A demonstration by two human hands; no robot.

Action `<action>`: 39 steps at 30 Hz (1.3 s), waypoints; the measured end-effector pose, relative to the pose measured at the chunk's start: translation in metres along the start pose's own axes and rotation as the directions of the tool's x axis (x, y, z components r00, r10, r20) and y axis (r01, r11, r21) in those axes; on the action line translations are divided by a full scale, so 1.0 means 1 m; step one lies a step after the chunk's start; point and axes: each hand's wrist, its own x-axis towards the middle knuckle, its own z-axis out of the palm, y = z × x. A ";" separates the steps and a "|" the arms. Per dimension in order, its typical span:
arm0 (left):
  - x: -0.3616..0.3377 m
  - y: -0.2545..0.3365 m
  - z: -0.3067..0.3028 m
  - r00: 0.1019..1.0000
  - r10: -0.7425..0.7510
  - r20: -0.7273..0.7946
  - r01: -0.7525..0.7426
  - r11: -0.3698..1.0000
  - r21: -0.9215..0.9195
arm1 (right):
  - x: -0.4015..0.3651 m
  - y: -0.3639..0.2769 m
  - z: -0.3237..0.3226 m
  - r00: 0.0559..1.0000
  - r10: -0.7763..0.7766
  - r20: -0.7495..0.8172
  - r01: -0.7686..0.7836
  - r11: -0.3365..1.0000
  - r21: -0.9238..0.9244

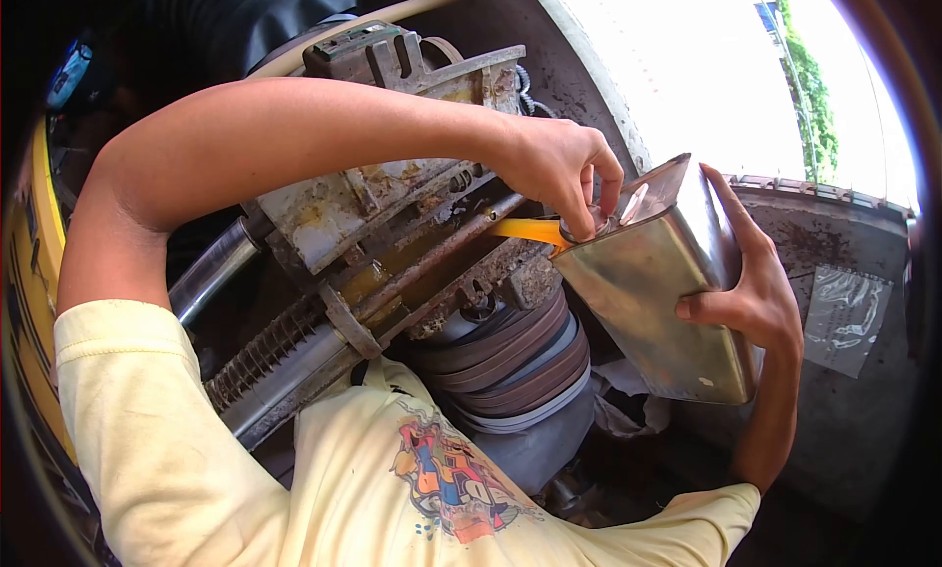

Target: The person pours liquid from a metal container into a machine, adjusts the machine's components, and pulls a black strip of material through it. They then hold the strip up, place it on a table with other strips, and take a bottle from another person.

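Observation:
A dull rectangular metal can (653,302) is tilted with its mouth down and to the left. My right hand (754,292) grips the can's body from the right side. Reaching across from the left, my left hand (561,173) pinches the can's mouth (587,226) with fingers and thumb. A yellow-orange stream of liquid (525,231) runs from the mouth onto a rusty rod (432,253) of the machine below.
A rusty machine frame (334,209) with a coil spring (260,356) and a steel shaft (211,268) lies under my arms. A stacked pulley (515,356) sits below the can. A concrete wall with a plastic bag (846,312) is at right, a yellow panel (37,273) at left.

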 end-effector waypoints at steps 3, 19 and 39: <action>-0.001 0.000 0.000 1.000 0.001 -0.005 -0.001 1.000 0.001 | 0.001 0.000 -0.001 1.000 -0.002 0.004 0.002 1.000 -0.001; 0.000 -0.002 -0.001 1.000 0.019 0.004 -0.019 1.000 0.003 | 0.003 -0.009 -0.006 0.995 0.076 0.070 -0.076 0.997 -0.011; -0.017 0.004 0.009 0.997 -0.004 -0.072 -0.017 0.958 -0.285 | -0.007 -0.013 -0.002 0.996 0.089 0.006 -0.088 0.977 0.194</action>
